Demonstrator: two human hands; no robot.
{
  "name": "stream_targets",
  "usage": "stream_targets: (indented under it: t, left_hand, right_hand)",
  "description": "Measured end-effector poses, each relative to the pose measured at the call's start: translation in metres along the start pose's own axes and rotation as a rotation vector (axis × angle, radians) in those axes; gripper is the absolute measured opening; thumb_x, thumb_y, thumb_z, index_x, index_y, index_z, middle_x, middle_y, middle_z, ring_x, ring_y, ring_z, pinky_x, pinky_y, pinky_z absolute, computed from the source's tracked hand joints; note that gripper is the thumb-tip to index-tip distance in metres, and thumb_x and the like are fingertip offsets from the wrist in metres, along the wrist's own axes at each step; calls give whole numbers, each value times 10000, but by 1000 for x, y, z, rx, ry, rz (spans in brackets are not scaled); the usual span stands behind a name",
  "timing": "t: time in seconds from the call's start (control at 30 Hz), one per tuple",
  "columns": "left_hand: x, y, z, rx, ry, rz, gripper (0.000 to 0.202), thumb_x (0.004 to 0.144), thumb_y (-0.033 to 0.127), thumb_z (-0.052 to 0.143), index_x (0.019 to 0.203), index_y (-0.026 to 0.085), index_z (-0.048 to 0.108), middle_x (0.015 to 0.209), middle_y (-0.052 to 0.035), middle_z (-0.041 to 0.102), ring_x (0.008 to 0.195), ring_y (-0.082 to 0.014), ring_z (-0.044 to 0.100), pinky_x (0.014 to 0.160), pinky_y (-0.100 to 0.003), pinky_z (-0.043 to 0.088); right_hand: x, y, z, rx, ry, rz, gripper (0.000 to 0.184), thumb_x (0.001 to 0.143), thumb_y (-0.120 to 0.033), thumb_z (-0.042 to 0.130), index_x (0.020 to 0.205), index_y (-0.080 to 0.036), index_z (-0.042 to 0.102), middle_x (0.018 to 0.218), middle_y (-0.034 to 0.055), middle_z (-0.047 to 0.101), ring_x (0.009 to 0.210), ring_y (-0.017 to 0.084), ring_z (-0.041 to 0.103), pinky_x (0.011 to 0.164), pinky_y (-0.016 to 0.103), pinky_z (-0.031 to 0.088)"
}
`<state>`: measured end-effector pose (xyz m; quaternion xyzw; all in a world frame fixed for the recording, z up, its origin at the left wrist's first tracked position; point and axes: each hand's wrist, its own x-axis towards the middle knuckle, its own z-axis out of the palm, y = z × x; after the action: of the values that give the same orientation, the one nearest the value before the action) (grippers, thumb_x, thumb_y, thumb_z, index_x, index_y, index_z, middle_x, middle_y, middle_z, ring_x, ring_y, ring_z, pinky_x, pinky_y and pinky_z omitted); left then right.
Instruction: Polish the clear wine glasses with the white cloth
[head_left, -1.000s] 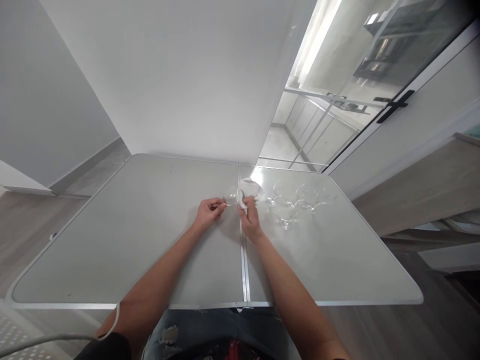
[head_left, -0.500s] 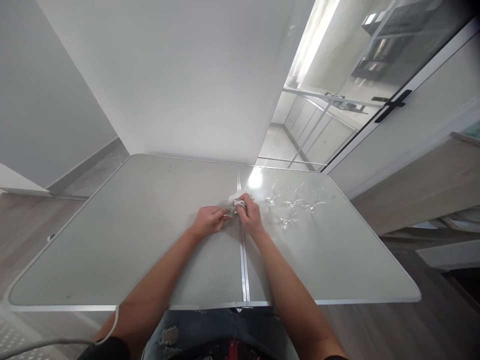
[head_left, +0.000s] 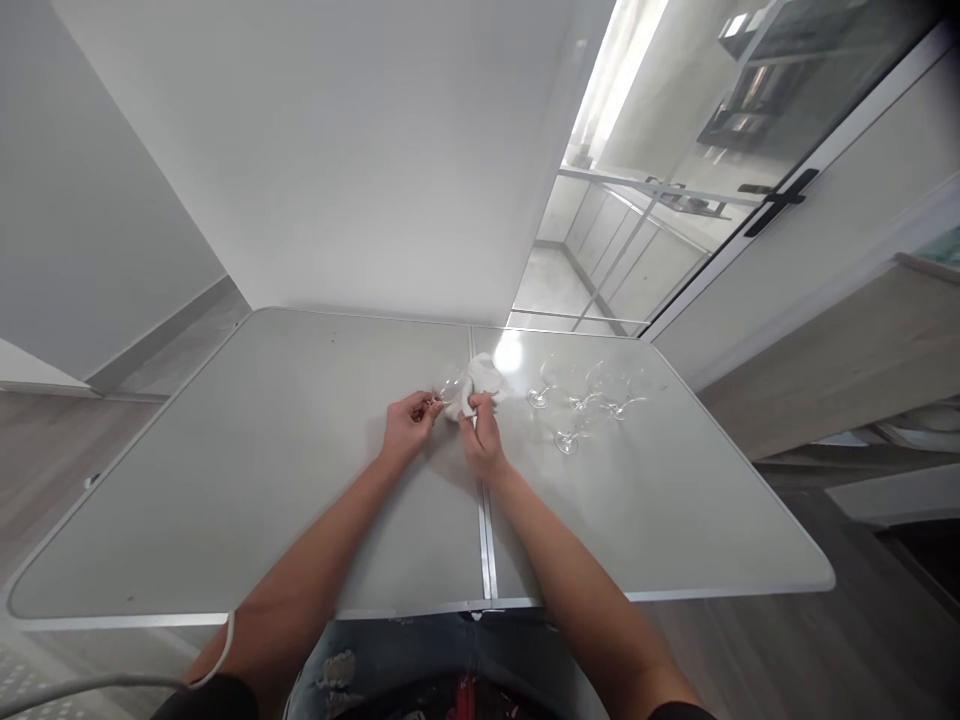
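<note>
My left hand (head_left: 409,420) is closed on a clear wine glass (head_left: 449,387), its fingers pinching the glass at the near left end. A white cloth (head_left: 486,377) is bunched in my right hand (head_left: 484,435), close against the glass's right side. Part of the glass is hidden by the cloth and my fingers. Both hands are above the middle of the grey folding table (head_left: 300,500), near its centre seam. Several other clear stemmed glasses stand to the right, one of them a near glass (head_left: 567,440) with its round foot showing.
A white wall (head_left: 360,160) rises behind the table. Beyond the far right edge is a glazed door (head_left: 637,220) with a black handle (head_left: 780,203). A pale cable (head_left: 112,684) loops over my left forearm at the front edge. Wooden shelving (head_left: 817,380) stands at the right.
The glass has come up into clearer view, and more of the white cloth shows, spread behind my right fingers. My left hand has shifted slightly away from me; my right hand has moved slightly left.
</note>
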<state>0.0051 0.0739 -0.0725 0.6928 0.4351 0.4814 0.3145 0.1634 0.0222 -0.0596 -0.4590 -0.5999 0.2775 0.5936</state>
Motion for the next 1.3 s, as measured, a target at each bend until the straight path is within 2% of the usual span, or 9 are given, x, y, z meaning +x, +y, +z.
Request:
stream_targets:
  t: [0.17, 0.27, 0.37, 0.57, 0.7, 0.8, 0.9, 1.13, 1.3]
  left_hand:
    - [-4, -4, 2, 310, -77, 258, 119, 810, 212, 595, 722, 170, 664, 566, -8, 591, 510, -126, 503, 532, -245, 351]
    - [-8, -4, 2, 421, -107, 402, 131, 831, 221, 599, 736, 182, 680, 607, -36, 632, 534, -143, 538, 524, -251, 340]
    - [-9, -5, 1, 426, -150, 465, 167, 891, 300, 610, 811, 197, 714, 637, -39, 660, 555, -142, 566, 534, -247, 358]
    - [-6, -5, 4, 180, -96, 314, 221, 881, 416, 681, 907, 201, 725, 682, -17, 682, 584, -133, 581, 597, -249, 437]
    - [-2, 1, 8, -40, -61, 86, 233, 922, 412, 620, 884, 193, 689, 661, 4, 620, 594, -135, 553, 596, -254, 442]
    - [2, 3, 9, -73, -3, 30, 249, 934, 395, 591, 833, 193, 695, 762, -27, 639, 722, -165, 589, 647, -267, 456]
    - [4, 2, 7, -49, 23, 40, 249, 912, 358, 614, 764, 191, 727, 775, -42, 661, 749, -181, 587, 686, -286, 452]
    - [0, 4, 6, -241, 21, -59, 234, 894, 363, 643, 842, 173, 769, 788, -41, 726, 753, -199, 637, 725, -294, 467]
    - [-1, 6, 6, -370, -64, -36, 330, 937, 448, 601, 1079, 184, 739, 1024, -79, 737, 948, -223, 660, 837, -320, 499]
  right_hand:
    - [15, -2, -9, -374, -315, -294, 140, 818, -202, 584, 943, -261, 610, 986, 72, 635, 1117, 302, 529, 1157, 555, 233]
    - [19, -5, -12, -366, -193, -188, 136, 804, -201, 585, 924, -260, 610, 855, 46, 604, 948, 271, 543, 1063, 499, 347]
    - [19, -6, -17, -128, 20, 29, 17, 846, -252, 569, 839, -260, 557, 693, -19, 476, 707, 189, 463, 804, 340, 442]
    - [24, -9, -15, 679, 310, 350, 155, 813, -330, 605, 783, -240, 483, 754, -35, 528, 726, 144, 529, 678, 247, 466]
    - [21, -16, 3, 955, 246, 475, 140, 840, -374, 573, 900, -248, 561, 932, 18, 655, 925, 201, 618, 820, 332, 535]
    - [15, -19, 12, 998, 127, 419, 179, 892, -412, 519, 929, -245, 570, 991, 36, 658, 998, 208, 613, 867, 338, 524]
    - [11, -13, 13, 873, 33, 385, 192, 907, -424, 512, 908, -237, 557, 883, 16, 611, 859, 178, 593, 788, 293, 499]
    - [8, 2, 9, 106, -196, 186, 111, 898, -322, 547, 962, -232, 556, 791, -17, 540, 646, 136, 465, 640, 256, 381]
    - [9, 3, 3, -107, -118, 120, 105, 847, -273, 600, 827, -229, 507, 711, -41, 487, 603, 126, 408, 597, 248, 333]
